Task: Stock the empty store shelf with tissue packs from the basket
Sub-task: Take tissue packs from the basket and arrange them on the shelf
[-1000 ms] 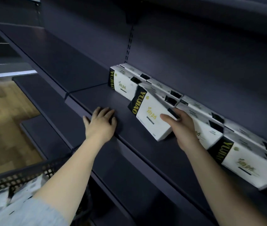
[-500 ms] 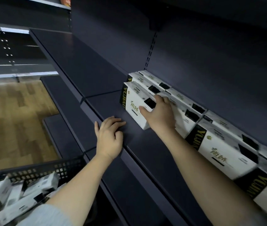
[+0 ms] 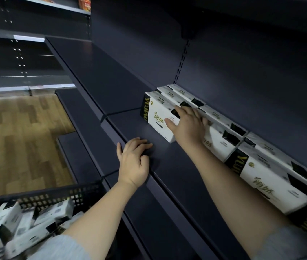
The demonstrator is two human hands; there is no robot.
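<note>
A white tissue pack (image 3: pixel 156 117) with a black end and gold lettering stands on the dark shelf (image 3: pixel 167 166), at the left end of a front row of like packs (image 3: pixel 261 175). My right hand (image 3: pixel 188 126) holds it, fingers over its top and thumb on its front face. More packs (image 3: pixel 178 92) stand behind it against the back wall. My left hand (image 3: pixel 134 162) rests on the shelf's front edge with loosely curled fingers and holds nothing. The black mesh basket (image 3: pixel 59 194) at bottom left carries several tissue packs (image 3: pixel 8 222).
The shelf's left stretch (image 3: pixel 102 76) is bare. A lower shelf (image 3: pixel 77 156) juts out beneath, with wooden floor (image 3: pixel 17 137) to the left. Another shelf unit stands far left, with orange packets (image 3: pixel 85 3) on top. An upper shelf overhangs.
My right hand has carried the pack left along the shelf and set it upright in front of the back row. My left hand's fingers have curled a little on the edge.
</note>
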